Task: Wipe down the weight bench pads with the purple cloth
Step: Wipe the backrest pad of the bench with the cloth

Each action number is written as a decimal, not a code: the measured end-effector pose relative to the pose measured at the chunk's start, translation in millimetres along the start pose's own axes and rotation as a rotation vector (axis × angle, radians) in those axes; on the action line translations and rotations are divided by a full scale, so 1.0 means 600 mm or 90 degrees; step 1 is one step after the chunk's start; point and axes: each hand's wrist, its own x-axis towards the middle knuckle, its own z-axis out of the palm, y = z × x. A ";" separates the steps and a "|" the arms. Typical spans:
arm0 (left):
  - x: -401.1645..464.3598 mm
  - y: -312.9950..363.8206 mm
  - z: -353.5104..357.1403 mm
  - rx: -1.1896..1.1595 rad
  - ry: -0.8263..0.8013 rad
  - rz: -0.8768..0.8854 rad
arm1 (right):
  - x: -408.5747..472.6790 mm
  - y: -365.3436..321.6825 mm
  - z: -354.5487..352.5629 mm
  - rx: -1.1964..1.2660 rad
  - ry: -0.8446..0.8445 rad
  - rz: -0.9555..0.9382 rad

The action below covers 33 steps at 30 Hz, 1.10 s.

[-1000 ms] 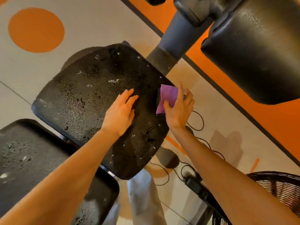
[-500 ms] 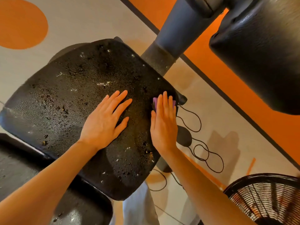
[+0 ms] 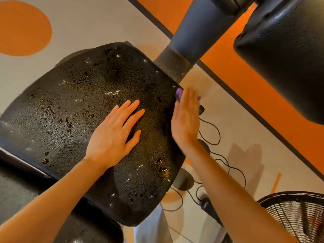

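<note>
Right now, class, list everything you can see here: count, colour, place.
seat pad: 1, black, wet, centre
second pad: 1, black, lower left
upper pad: 1, black, top right
post: 1, grey, top centre
cloth: 1, purple, seat pad's right edge, under right hand
cable: black, floor, right
fan: 1, black, bottom right
floor: beige and orange
left hand: flat on seat pad
right hand: flat on cloth
</note>
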 end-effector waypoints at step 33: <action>-0.001 -0.083 -0.038 0.028 0.068 -0.104 | -0.050 -0.048 0.015 0.002 -0.025 -0.197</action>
